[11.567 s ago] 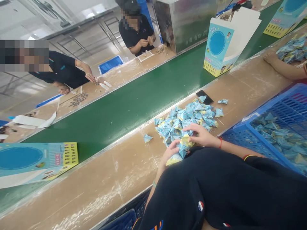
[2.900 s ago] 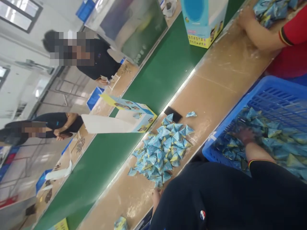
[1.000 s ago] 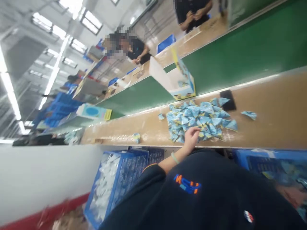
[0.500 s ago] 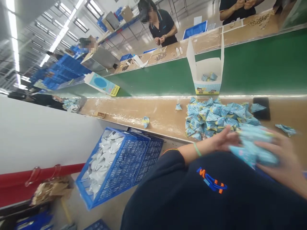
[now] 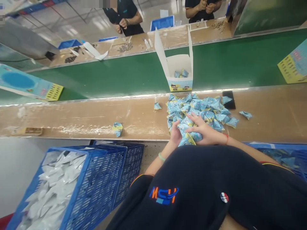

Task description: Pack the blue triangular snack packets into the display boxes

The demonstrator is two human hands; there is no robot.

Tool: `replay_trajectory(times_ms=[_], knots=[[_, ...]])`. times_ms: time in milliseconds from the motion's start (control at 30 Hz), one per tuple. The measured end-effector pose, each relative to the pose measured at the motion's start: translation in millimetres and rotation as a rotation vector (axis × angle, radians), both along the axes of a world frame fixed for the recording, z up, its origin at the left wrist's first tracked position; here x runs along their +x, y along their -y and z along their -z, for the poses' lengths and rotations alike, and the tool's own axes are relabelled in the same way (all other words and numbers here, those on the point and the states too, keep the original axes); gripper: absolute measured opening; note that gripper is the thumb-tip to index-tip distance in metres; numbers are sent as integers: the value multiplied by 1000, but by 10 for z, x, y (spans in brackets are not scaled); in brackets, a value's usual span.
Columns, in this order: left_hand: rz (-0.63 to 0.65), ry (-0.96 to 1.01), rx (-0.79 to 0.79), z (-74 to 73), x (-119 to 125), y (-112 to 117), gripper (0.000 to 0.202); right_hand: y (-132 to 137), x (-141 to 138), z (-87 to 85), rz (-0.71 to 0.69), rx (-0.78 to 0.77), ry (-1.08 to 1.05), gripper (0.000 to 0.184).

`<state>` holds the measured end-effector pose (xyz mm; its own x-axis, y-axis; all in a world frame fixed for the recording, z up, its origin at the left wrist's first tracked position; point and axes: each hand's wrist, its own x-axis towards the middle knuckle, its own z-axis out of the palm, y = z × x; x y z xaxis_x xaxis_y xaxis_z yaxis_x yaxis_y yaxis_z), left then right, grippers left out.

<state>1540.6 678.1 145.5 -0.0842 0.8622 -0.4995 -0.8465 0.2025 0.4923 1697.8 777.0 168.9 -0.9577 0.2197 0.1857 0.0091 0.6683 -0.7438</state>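
Between my two hands is a bunch of small light-blue, pyramid-shaped packets [image 5: 189, 138], right at the bench's front edge. My left hand [image 5: 176, 134] cups the bunch from the left, its thumb pointing up. From the right, my right hand [image 5: 203, 130] wraps over the packets with its fingers bent across them. Just beyond both hands lies a heap of the same blue packets [image 5: 206, 107]. Behind that heap stands an open white carton [image 5: 180, 85] with a printed front and a few blue packets inside.
Single packets lie on the bench [image 5: 139, 111], one at its front edge [image 5: 117, 129]. A dark flat pad [image 5: 229, 99] is partly under the heap. Blue crates [image 5: 96, 179] with white pouches stand below left; another crate [image 5: 280, 156] is right. Co-workers' hands [image 5: 123, 24] are across the partition.
The view has swung right and down. My hands have brought the bunch of packets from the right of the heap to its front edge. A crate on the right has come into view.
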Motion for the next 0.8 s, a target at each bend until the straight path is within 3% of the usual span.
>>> replay_trajectory(times_ms=[267,433,500,600,700,800], knots=[[-88,7,-36,20,-126,-72,57,-33,-45,-191,49,-378,-130,54],[-63,193,-55,1,-183,-138,60,-84,-127,-30,315,-758,-364,51],[-49,244,-62,11,-208,-139,62,-150,-107,24,476,-760,-417,51],[-10,278,-72,61,-243,-122,63,-278,-5,7,655,-592,-341,58],[24,282,-61,116,-265,-117,64,-365,88,-74,693,-582,-222,63],[39,290,-53,123,-260,-133,65,-378,114,-85,705,-723,-192,63]])
